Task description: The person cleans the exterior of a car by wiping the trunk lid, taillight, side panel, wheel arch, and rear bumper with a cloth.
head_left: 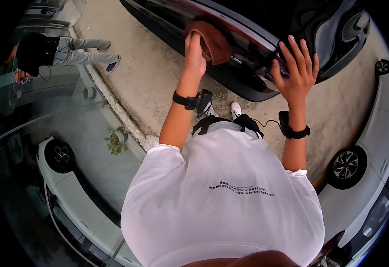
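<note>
A reddish-brown cloth [216,43] lies against the side of a dark, glossy car [168,26]. My left hand [194,55] grips the cloth's near edge, with the thumb on top and the other fingers hidden behind the fabric. To the right, my right hand [296,69] has its fingers spread and holds nothing. It is over or against the dark car's bodywork near the rear corner; whether the palm touches is hard to tell. Black straps with small devices sit on both wrists.
Another person [65,51] stands at the upper left. A white car [368,164] is on the right. Behind glass at the lower left are a second white car [76,196] and a potted plant [116,141]. A rough kerb [114,103] edges the concrete ground [136,75].
</note>
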{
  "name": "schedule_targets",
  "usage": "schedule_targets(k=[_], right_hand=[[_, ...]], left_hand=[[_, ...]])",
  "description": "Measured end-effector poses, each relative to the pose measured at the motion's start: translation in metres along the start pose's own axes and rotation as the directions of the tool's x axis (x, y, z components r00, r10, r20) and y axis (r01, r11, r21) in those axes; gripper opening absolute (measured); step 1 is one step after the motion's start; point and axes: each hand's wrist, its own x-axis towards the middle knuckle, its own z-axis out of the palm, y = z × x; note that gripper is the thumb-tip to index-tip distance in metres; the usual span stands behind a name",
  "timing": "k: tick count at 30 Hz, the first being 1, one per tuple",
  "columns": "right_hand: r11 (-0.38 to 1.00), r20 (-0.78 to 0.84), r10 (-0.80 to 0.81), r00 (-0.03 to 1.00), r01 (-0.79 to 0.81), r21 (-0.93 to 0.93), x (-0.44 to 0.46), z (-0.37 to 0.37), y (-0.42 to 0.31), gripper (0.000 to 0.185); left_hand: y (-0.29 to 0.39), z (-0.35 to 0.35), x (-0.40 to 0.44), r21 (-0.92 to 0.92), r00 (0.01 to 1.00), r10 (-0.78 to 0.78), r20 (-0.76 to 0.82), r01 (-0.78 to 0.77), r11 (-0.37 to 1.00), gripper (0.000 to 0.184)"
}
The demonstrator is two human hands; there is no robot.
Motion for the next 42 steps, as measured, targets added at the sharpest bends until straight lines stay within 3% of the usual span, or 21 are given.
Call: schedule_targets(k=[2, 5, 8, 10, 12, 14, 15, 17, 22, 26, 29, 30, 32, 34, 36, 38, 39, 40, 42], right_hand=[[1.000, -0.001, -0.002, 1.000, 0.002, 0.007, 0.000, -0.002, 0.001, 0.037], [1.000, -0.003, 0.000, 1.000, 0.000, 0.004, 0.001, -0.001, 0.000, 0.037], [0.999, 0.026, -0.006, 1.000, 0.007, -0.035, 0.000, -0.001, 0.000, 0.037], [0.999, 0.038, -0.003, 0.999, 0.004, -0.042, 0.000, -0.001, -0.001, 0.036], [0.999, 0.043, -0.003, 0.999, 0.005, -0.047, 0.000, -0.002, -0.002, 0.036], [0.999, 0.033, -0.004, 0.999, 0.005, -0.032, 0.001, -0.001, -0.003, 0.036], [1.000, 0.037, -0.005, 0.999, 0.006, -0.029, 0.001, -0.002, -0.003, 0.036], [0.999, 0.025, -0.005, 1.000, 0.006, -0.035, 0.004, -0.003, -0.004, 0.036], [1.000, 0.038, -0.010, 0.999, 0.011, -0.028, 0.003, -0.005, -0.003, 0.035], [1.000, 0.017, -0.010, 1.000, 0.010, -0.006, 0.001, -0.004, -0.002, 0.035], [1.000, 0.018, -0.003, 1.000, 0.004, -0.014, 0.002, -0.006, -0.004, 0.035], [1.000, 0.012, -0.008, 1.000, 0.008, -0.013, 0.003, -0.005, -0.003, 0.035], [1.000, 0.011, -0.008, 1.000, 0.008, -0.014, 0.003, -0.004, -0.002, 0.035], [1.000, -0.003, -0.019, 1.000, 0.019, -0.020, 0.002, -0.003, -0.001, 0.034], [0.999, 0.007, -0.029, 1.000, 0.029, -0.016, 0.001, -0.003, -0.003, 0.034], [0.998, 0.016, -0.017, 1.000, 0.018, -0.060, 0.003, -0.004, -0.003, 0.034], [0.998, 0.025, -0.033, 0.999, 0.035, -0.053, 0.003, -0.003, -0.002, 0.034], [0.998, 0.010, -0.034, 0.999, 0.034, -0.060, 0.002, -0.003, 0.000, 0.033], [0.996, 0.006, -0.036, 0.999, 0.036, -0.077, 0.001, -0.002, 0.000, 0.033]], left_hand=[[-0.012, 0.009, -0.005, 0.013, 0.997, 0.035, -0.063, -0.034, 0.999, 0.017], [-0.020, 0.024, -0.020, 0.042, 0.999, -0.013, 0.035, 0.011, 0.999, 0.020], [-0.044, 0.025, -0.037, 0.207, 0.994, -0.065, 0.088, 0.045, 0.977, 0.039], [-0.063, 0.021, -0.047, 0.361, 0.985, -0.043, 0.169, -0.022, 0.932, 0.046], [-0.072, 0.018, -0.056, 0.379, 0.951, -0.009, 0.308, -0.114, 0.918, 0.052], [-0.068, 0.013, -0.053, 0.315, 0.948, -0.145, 0.282, 0.051, 0.948, 0.047], [-0.057, 0.013, -0.049, 0.326, 0.945, -0.146, 0.293, 0.045, 0.944, 0.047], [-0.033, 0.013, -0.038, 0.119, 0.952, -0.172, 0.254, 0.145, 0.982, 0.040], [0.006, 0.002, 0.005, 0.117, 0.977, 0.001, 0.214, -0.027, 0.993, 0.020], [0.012, -0.019, 0.036, 0.035, 0.987, 0.150, 0.057, -0.152, 0.988, 0.017], [0.010, -0.025, 0.044, -0.109, 0.995, 0.068, 0.080, -0.059, 0.992, 0.018], [0.009, -0.019, 0.038, -0.111, 0.995, 0.059, 0.081, -0.050, 0.993, 0.018], [0.007, 0.005, 0.016, 0.090, 0.998, 0.033, 0.055, -0.037, 0.995, 0.019], [-0.002, 0.023, -0.002, 0.130, 1.000, 0.016, -0.003, -0.016, 0.991, 0.021], [-0.017, 0.032, -0.016, 0.144, 0.999, 0.028, 0.039, -0.033, 0.989, 0.021], [-0.018, 0.043, -0.037, 0.201, 0.989, -0.110, 0.099, 0.089, 0.976, 0.021], [-0.023, 0.043, -0.043, 0.235, 0.956, -0.171, 0.238, 0.114, 0.965, 0.023], [-0.033, 0.048, -0.050, 0.375, 0.943, -0.220, 0.250, 0.116, 0.920, 0.025], [-0.048, 0.057, -0.064, 0.365, 0.902, -0.171, 0.397, 0.016, 0.931, 0.033]])
